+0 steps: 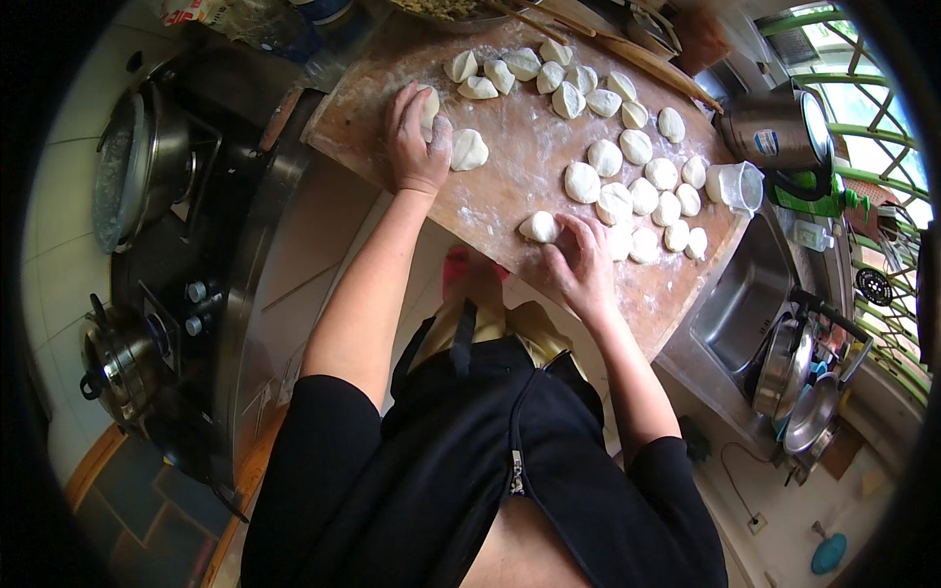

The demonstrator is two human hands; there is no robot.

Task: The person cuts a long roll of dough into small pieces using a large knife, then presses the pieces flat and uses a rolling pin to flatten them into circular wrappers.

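Several pieces of white dough lie on a floured wooden board (pixel 507 176). My left hand (pixel 420 140) rests over a dough piece (pixel 429 109) near the board's left corner, its fingers partly covering it; a flattened round of dough (pixel 469 150) lies just right of that hand. Near the front edge, my right hand (pixel 584 261) has its thumb and fingers apart beside a dough ball (pixel 540 227), with the fingertips at its right side. Pressed dough rounds (pixel 582 182) are grouped right of centre. Toward the back lie creased dough pieces (pixel 568 100).
A clear plastic cup (pixel 735 187) stands at the board's right edge, by a metal kettle (pixel 772 136). Long wooden sticks (pixel 654 66) and a bowl of filling (pixel 448 9) are at the back. A sink (pixel 750 294) lies right; a stove with pots (pixel 125 360) stands left.
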